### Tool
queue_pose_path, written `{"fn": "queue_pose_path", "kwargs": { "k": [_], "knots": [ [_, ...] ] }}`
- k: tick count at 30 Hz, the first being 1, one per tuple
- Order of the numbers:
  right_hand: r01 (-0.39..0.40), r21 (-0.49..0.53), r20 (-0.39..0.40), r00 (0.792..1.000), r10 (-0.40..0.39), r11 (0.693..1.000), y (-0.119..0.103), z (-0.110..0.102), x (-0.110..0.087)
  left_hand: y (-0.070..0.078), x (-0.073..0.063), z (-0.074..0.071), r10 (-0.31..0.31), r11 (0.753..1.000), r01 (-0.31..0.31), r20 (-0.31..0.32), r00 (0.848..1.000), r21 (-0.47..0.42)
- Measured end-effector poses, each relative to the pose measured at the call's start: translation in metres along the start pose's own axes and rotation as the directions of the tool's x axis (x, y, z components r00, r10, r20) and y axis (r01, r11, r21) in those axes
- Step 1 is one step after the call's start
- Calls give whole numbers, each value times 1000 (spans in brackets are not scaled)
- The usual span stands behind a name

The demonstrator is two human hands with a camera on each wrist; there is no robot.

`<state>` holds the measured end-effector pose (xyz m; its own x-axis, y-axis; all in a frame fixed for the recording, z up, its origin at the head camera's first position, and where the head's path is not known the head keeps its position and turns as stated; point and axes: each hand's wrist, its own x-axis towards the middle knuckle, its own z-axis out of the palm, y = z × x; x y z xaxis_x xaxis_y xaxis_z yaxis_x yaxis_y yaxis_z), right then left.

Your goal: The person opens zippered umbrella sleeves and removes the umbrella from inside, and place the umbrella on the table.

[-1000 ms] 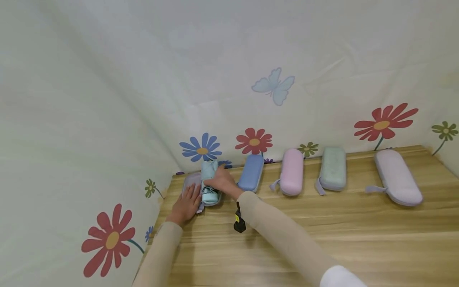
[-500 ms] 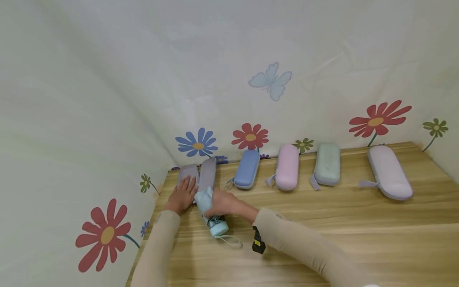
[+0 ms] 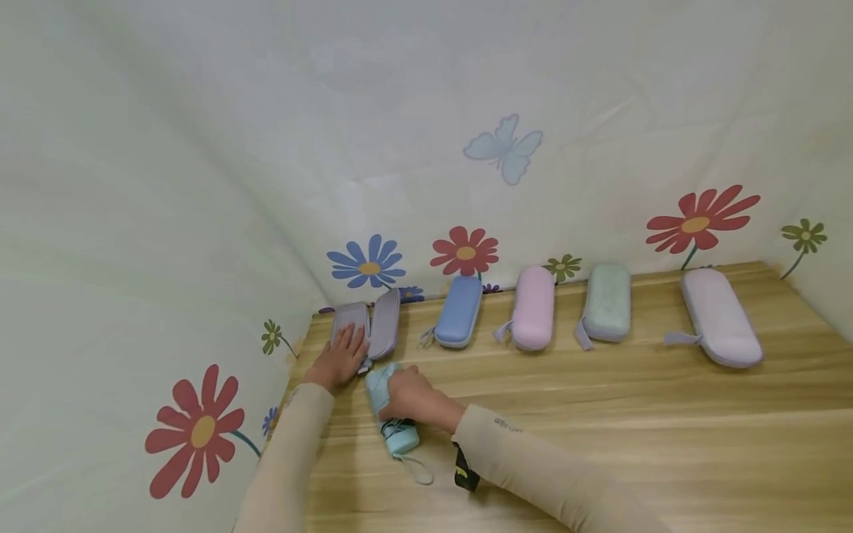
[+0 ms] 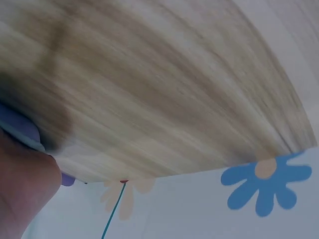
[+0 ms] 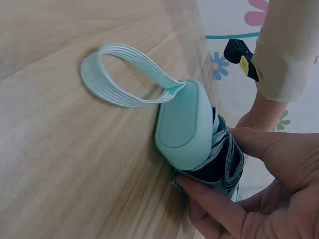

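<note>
A light teal folding umbrella (image 3: pixel 402 438) lies on the table, its wrist strap (image 5: pixel 119 74) looped out toward the near side. My right hand (image 3: pixel 415 396) grips the umbrella around its folded cloth; in the right wrist view the thumb and fingers pinch it from both sides below the handle end. Just beyond is an unzipped lavender case (image 3: pixel 385 326), spread open in two halves with nothing visible in the right half. My left hand (image 3: pixel 340 359) rests with straight fingers on the left half, covering part of it. Only a bit of that hand shows in the left wrist view.
Several zipped cases stand in a row along the back of the wooden table (image 3: pixel 600 444): blue (image 3: pixel 458 311), pink (image 3: pixel 534 307), green (image 3: pixel 609 302) and pale lilac (image 3: pixel 723 318). Behind and to the left hangs a white wall sheet (image 3: pixel 400 148) printed with flowers.
The umbrella has come out of the case's right half in my right hand, toward the near side, and now lies on the table. My left hand stays on the case.
</note>
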<state>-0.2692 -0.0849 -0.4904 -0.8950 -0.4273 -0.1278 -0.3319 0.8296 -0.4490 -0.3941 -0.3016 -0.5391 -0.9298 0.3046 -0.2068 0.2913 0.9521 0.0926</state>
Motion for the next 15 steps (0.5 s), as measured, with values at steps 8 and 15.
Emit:
{"fn": "queue_pose_path", "kwargs": {
  "k": [8, 15],
  "knots": [
    [-33, 27, -63, 997, 35, 999, -14, 12, 10, -7, 2, -5, 94, 992, -96, 31, 995, 82],
    [-76, 148, -113, 989, 94, 986, -25, 15, 20, -10, 7, -15, 221, 942, -219, 19, 975, 253]
  ]
}}
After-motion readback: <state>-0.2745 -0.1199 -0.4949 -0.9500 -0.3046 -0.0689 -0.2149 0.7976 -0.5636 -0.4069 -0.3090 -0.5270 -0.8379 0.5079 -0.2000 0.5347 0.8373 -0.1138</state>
